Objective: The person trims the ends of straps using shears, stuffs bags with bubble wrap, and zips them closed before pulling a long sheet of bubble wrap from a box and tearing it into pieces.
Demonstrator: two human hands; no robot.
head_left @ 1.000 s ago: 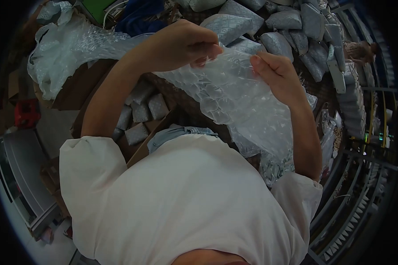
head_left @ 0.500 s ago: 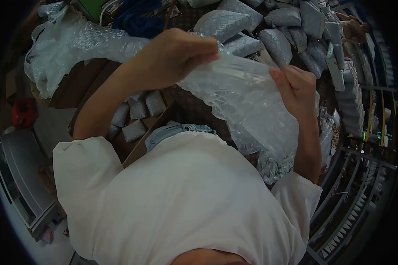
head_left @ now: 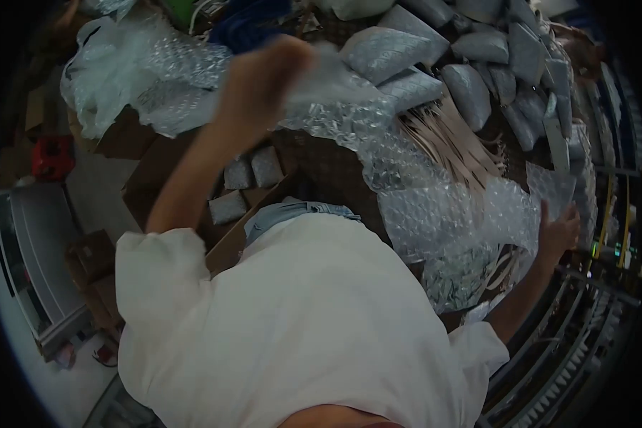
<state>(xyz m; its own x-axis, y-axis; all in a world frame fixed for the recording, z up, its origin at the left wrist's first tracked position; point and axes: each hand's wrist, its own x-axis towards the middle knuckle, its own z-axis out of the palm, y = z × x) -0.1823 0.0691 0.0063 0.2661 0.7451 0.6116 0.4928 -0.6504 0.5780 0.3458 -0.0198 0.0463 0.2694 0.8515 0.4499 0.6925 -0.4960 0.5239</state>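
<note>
A long sheet of clear bubble wrap [head_left: 421, 214] lies across the table in front of me and spreads to both sides. My left hand [head_left: 264, 78], blurred by motion, is closed in a fist at the upper middle, with a smeared part of the wrap trailing from it. Far to the right, my right hand [head_left: 559, 230] pinches another end of the wrap between thumb and fingers. Under the sheet's edge, beige straps [head_left: 464, 146] lie in a bundle. Silver quilted pouches [head_left: 389, 53] are heaped behind them.
An open cardboard box [head_left: 150, 189] with small silver packets [head_left: 228, 208] stands left of my waist. More crumpled bubble wrap [head_left: 114, 78] lies at the upper left, near dark blue cloth [head_left: 246, 28]. A red object [head_left: 53, 158] sits far left; metal racks [head_left: 571, 335] stand at the right.
My hands have moved apart: the right one outward and down, the left slightly up and left. The wrap, bunched between them before, now lies spread, and the beige straps show more.
</note>
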